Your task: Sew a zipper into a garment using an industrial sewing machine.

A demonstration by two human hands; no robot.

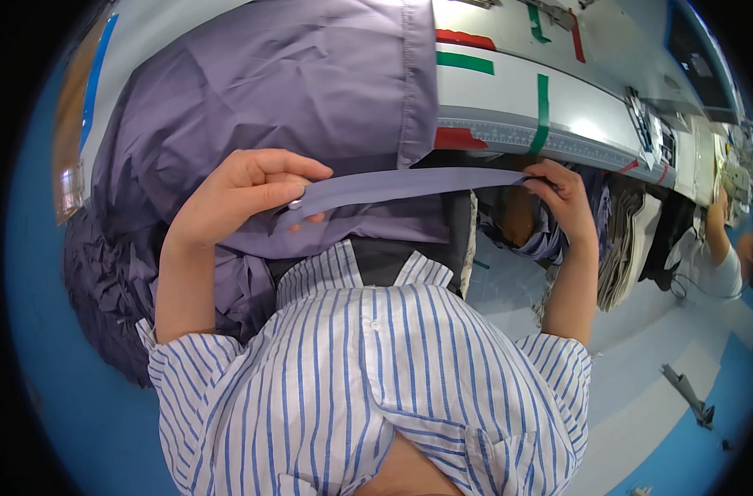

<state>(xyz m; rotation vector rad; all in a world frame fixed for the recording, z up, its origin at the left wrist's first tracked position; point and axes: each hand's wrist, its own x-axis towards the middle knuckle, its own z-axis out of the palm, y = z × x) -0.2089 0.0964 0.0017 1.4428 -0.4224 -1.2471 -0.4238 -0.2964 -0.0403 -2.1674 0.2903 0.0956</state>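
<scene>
Fabric strip [409, 185] stretched between left hand [240, 198], right hand [568, 194].

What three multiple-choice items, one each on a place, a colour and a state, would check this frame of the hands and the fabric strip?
1. Where does the long narrow grey-purple fabric strip lie?
A. stretched between both hands
B. folded on the floor
C. draped over a chair

2. What colour is the big crumpled fabric pile beyond the hands?
A. bright yellow
B. grey-purple
C. white

3. How does the left hand hold the strip?
A. lies open beside it
B. pinches its end
C. hangs away from it

Answers:
1 A, the left hand grips one end and the right hand the other, with the strip taut between them.
2 B, the pile matches the strip's colour.
3 B, thumb and fingers close on the strip's end.
</scene>
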